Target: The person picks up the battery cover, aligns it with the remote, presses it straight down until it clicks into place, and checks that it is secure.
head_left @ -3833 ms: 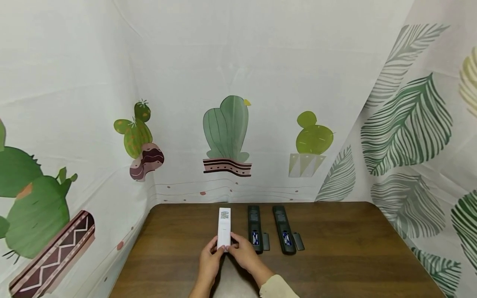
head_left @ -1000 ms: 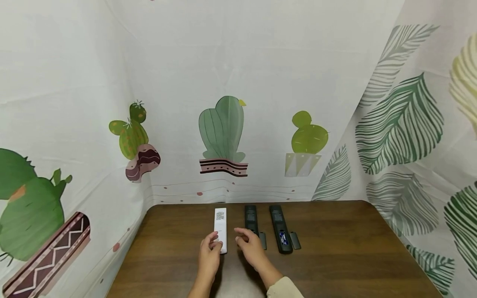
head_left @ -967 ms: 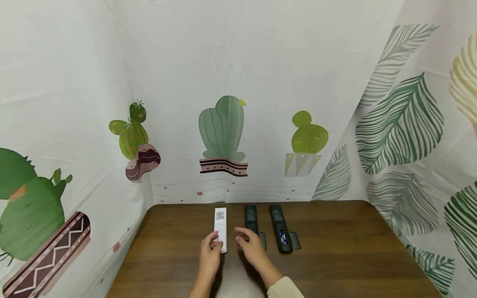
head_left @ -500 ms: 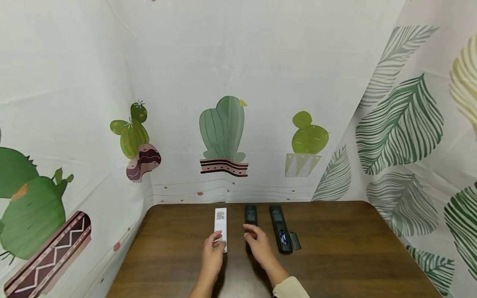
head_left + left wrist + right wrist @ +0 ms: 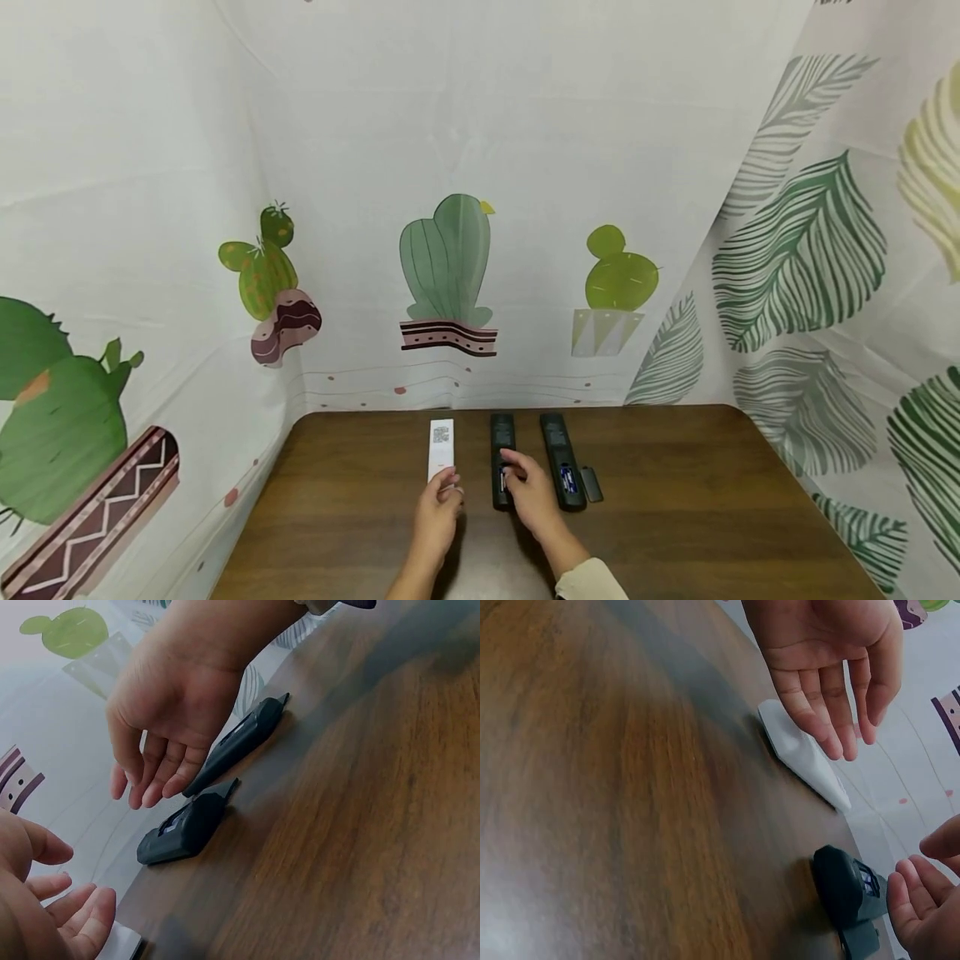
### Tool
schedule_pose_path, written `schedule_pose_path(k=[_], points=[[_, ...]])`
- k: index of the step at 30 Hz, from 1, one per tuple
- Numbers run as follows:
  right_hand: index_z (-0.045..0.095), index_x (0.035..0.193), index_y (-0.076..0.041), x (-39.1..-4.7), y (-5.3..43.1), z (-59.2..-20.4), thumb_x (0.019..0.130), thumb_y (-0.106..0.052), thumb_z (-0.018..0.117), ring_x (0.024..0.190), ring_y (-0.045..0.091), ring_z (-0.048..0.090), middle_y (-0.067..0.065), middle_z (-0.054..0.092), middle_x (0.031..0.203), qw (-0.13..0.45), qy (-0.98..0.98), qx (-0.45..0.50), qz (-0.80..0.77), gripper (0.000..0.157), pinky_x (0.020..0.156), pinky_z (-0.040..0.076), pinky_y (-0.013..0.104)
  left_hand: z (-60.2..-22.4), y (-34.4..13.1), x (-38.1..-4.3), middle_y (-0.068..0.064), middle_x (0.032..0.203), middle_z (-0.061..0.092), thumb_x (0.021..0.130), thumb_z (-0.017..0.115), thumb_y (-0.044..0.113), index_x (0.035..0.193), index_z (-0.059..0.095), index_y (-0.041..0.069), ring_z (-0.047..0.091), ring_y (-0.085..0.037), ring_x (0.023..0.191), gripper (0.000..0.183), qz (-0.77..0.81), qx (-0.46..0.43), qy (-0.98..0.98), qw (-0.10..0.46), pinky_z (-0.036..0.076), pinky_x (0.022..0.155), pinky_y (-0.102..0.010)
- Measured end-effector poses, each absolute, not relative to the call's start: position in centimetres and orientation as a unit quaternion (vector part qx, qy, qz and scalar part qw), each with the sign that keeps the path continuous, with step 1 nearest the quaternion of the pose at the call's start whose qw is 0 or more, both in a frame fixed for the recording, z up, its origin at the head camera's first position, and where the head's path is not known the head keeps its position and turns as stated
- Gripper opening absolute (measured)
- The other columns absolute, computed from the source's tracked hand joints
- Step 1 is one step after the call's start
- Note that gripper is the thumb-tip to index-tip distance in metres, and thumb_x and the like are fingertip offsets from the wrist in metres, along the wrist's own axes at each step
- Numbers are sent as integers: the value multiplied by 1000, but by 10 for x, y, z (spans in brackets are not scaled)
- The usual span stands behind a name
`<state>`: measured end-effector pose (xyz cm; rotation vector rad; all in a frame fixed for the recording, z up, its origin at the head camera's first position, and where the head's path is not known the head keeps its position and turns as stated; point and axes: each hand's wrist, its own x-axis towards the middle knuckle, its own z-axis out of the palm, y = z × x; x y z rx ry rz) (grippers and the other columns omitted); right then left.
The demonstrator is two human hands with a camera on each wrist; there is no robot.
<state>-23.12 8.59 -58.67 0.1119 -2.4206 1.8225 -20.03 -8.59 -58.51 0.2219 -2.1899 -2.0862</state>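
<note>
My right hand (image 5: 534,498) hovers over the lower part of the middle black remote control (image 5: 502,435), fingers loosely bent with nothing in them. Batteries show in that remote's uncovered compartment (image 5: 868,883) in the right wrist view. Its loose battery cover (image 5: 861,941) lies beside it, hidden behind the hand in the head view. Above the near end of a white remote control (image 5: 441,442) is my left hand (image 5: 437,518), relaxed and holding nothing. The white remote lies back side up, its printed code label facing me. In the left wrist view, the left hand's fingers (image 5: 94,919) are apart from the remotes.
Right of the middle remote lies another black remote control (image 5: 557,442), its blue batteries (image 5: 568,479) exposed. A loose battery cover (image 5: 591,483) is at its right side. The brown wooden table (image 5: 675,517) ends at a white cloth (image 5: 525,250) printed with cacti and leaves.
Both hands gripped the white remote's near end in the oldest frame. The right hand has since let go and moved right over the middle remote; the left has loosened and drawn slightly back.
</note>
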Motion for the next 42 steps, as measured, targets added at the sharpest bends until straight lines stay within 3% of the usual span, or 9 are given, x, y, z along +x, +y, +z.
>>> schedule_pose_path(k=[8,15,21,27,35,42], points=[[65,130,-3,-235,95,-590,93,5,59,115,33,63,18,63,126,72,-806,14,588,39,89,52,26,-586,-81,-199,-30,128,60,90,59,-1,135,54,-10,65,-36,110,46,-687,53,-722,58,59,81,-30],[65,130,-4,-236,101,-592,93,4,60,119,34,61,18,63,127,72,-817,4,573,39,94,54,36,-590,-77,-200,-26,131,62,91,61,0,135,57,-6,64,-38,116,45,-671,56,-738,52,52,83,-18],[65,129,-2,-235,103,-597,92,3,61,122,37,59,19,62,131,88,-824,2,561,38,97,53,45,-595,-74,-202,-27,131,62,93,61,1,136,56,-7,64,-38,116,44,-664,53,-744,49,50,83,-17],[65,128,-1,-235,105,-599,92,3,61,131,41,52,21,59,137,86,-823,-6,562,37,107,45,55,-595,-72,-202,-28,130,62,92,62,1,136,55,-8,64,-37,115,46,-675,46,-735,45,50,83,-15],[60,134,1,-237,108,-602,92,4,60,135,45,48,25,52,145,54,-837,0,545,42,110,43,57,-599,-70,-201,-28,132,62,92,62,3,138,54,-8,65,-36,116,47,-668,39,-743,32,56,92,-30],[60,135,2,-237,107,-601,86,5,60,130,48,51,26,53,143,55,-871,3,488,50,103,46,60,-602,-67,-201,-29,131,62,92,62,3,138,53,-8,65,-36,115,48,-669,39,-742,28,56,91,-31]])
